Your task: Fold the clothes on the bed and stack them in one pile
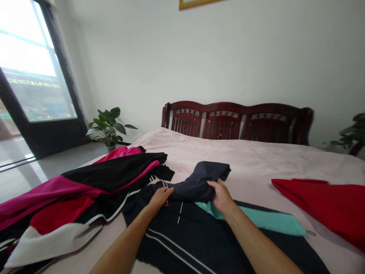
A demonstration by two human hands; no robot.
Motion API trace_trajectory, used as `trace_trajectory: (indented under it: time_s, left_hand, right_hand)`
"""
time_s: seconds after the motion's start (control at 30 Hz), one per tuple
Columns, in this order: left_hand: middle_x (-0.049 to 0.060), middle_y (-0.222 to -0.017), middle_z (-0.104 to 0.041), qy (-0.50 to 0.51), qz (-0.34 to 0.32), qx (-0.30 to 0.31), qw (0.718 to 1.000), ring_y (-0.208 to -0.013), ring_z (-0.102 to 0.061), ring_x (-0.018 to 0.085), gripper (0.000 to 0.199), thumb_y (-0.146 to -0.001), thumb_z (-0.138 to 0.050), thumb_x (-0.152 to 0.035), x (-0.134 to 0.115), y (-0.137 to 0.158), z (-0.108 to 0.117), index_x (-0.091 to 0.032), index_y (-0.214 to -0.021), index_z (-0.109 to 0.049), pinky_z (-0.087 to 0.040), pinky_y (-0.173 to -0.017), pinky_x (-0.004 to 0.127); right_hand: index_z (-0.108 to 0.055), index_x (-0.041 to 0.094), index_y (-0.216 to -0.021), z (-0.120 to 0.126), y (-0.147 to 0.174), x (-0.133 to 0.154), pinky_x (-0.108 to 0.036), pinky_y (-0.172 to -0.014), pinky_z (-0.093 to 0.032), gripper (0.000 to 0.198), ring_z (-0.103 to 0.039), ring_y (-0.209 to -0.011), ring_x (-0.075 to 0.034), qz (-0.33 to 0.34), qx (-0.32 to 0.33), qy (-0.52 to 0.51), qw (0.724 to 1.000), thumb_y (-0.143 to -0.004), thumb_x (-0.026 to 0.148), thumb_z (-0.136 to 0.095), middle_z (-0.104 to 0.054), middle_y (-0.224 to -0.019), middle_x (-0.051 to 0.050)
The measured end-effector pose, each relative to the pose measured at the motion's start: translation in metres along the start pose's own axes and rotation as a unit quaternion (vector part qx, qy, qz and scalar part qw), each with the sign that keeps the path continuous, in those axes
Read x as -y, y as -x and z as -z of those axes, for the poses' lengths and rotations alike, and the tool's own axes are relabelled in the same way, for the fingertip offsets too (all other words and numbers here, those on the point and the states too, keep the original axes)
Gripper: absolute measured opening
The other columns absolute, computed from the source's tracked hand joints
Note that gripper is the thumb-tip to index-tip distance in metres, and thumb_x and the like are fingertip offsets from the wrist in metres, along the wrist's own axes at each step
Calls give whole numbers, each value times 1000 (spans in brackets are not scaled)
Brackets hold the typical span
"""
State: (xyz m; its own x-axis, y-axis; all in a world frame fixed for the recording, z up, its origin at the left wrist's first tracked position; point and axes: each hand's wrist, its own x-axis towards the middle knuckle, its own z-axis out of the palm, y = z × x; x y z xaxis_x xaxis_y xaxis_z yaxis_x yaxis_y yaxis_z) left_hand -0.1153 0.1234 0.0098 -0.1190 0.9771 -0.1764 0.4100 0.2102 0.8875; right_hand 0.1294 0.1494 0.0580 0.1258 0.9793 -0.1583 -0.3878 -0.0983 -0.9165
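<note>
Below and between the nearly closed left hand point(161, 197) and right hand point(221, 195), by which its folded section is pinched, a navy white-striped garment point(195, 228) is spread on the bed point(251, 160), and, judged light, soft and limp, is best held at both fold ends.

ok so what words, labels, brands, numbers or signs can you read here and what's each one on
None: no readable text shows anywhere.
The white marks on the dark garment under the left hand and right hand look like plain lines, not letters.
The scene through the glass door is too blurred to read anything.
</note>
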Motion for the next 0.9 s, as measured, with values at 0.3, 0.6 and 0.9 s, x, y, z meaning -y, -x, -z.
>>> trace_trajectory:
  time_s: [0.3,0.6,0.9]
  left_hand:
    - [4,-72,-67,-166,-44,-36,984,-78,-65,22,35,-87,-54,-48,-7,11,4,-19,-68,-61,-41,-65,27]
    - [12,-105,-72,-277,-89,-47,956,-108,-62,32,21,-85,-54,-32,-38,36,-1,-19,-93,-70,-40,-94,41]
    - [7,-110,-73,-263,-141,2,954,-105,-65,25,33,-90,-50,-39,-29,36,-9,-21,-110,-70,-43,-91,34]
  right_hand:
    - [-58,19,-72,27,105,-10,-29,-76,-56,30,-70,-76,-18,-111,45,-50,992,-54,15,-83,-74,-77,1]
    - [-54,21,-91,46,108,-13,-32,-67,-59,27,-71,-64,-17,-168,31,-56,984,-73,21,-74,-74,-74,2]
    - [-67,17,-88,45,89,-3,-36,-80,-60,16,-72,-89,-24,-153,7,-170,973,-73,15,-67,-76,-80,-4]
